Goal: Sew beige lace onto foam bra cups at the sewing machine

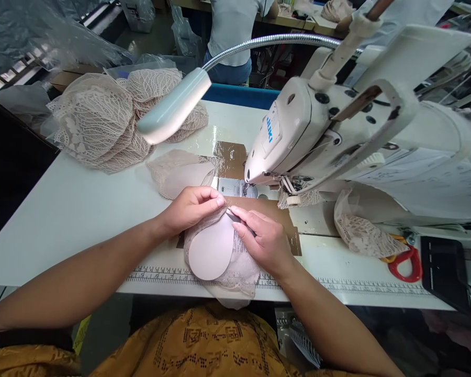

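Note:
A pale pink lace bra piece with a smooth moulded cup (211, 251) lies at the table's front edge, partly hanging over it. My left hand (194, 208) is closed, pinching the upper lace edge of this bra piece between thumb and fingers. Closed around small dark thread snips (230, 213), my right hand (262, 236) rests over the right side of the lace, with the metal tip at the pinched edge. Most of the snips is hidden by my fingers. Just beyond both hands stands the needle area of a white sewing machine (284, 131).
A lace-covered cup (182, 173) lies left of the needle plate (231, 187). Behind it is a heap of lace pieces (102, 115) under a lamp (176, 104). Red-handled scissors (406, 264), a lace piece (363, 225) and a black phone-like object (445, 269) lie right. Another person (235, 31) sits beyond.

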### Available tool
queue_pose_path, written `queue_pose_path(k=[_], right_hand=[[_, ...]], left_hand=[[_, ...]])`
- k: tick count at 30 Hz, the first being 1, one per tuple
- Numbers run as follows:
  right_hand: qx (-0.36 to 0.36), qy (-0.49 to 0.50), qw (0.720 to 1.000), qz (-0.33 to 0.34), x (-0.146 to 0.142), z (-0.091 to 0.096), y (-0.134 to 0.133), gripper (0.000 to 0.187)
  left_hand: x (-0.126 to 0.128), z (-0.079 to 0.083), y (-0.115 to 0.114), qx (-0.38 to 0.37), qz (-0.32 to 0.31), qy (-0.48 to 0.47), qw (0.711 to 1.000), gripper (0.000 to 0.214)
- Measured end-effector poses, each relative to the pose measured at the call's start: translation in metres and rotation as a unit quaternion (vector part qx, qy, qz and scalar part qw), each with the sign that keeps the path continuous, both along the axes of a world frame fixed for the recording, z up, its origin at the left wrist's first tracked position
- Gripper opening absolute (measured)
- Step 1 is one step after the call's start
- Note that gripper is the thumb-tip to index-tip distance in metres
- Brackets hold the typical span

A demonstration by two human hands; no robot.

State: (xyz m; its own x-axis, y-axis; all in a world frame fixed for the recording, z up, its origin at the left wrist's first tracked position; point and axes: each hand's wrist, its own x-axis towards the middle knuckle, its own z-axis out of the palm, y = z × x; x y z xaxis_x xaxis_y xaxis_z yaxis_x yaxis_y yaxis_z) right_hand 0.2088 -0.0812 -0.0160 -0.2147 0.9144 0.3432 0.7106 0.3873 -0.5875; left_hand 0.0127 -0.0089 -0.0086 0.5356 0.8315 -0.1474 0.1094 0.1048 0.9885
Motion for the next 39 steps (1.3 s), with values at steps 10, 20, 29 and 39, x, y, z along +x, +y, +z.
queue_pose_path(k=[10, 20, 29, 39], right_hand=[[-0.035, 0.030, 0.999, -0.021, -0.0002, -0.0022, 0.0021, 0.031], [-0.056, 0.046, 0.997, -0.016, -0.0015, -0.0038, 0.0053, 0.031], [-0.070, 0.047, 0.996, -0.019, -0.0009, -0.0021, 0.0051, 0.031], [-0.067, 0.051, 0.996, -0.020, -0.0016, -0.0016, 0.0056, 0.030]], left_hand=[[-0.0009, -0.0027, 0.0029, 0.030, -0.007, 0.003, 1.000, 0.024], [0.0011, -0.0035, 0.0023, 0.002, 0.005, -0.011, 1.000, 0.027], [0.0046, -0.0067, 0.0029, 0.038, 0.032, -0.013, 0.999, 0.020], [0.0048, -0.0076, 0.0003, 0.206, 0.072, 0.013, 0.976, 0.008]])
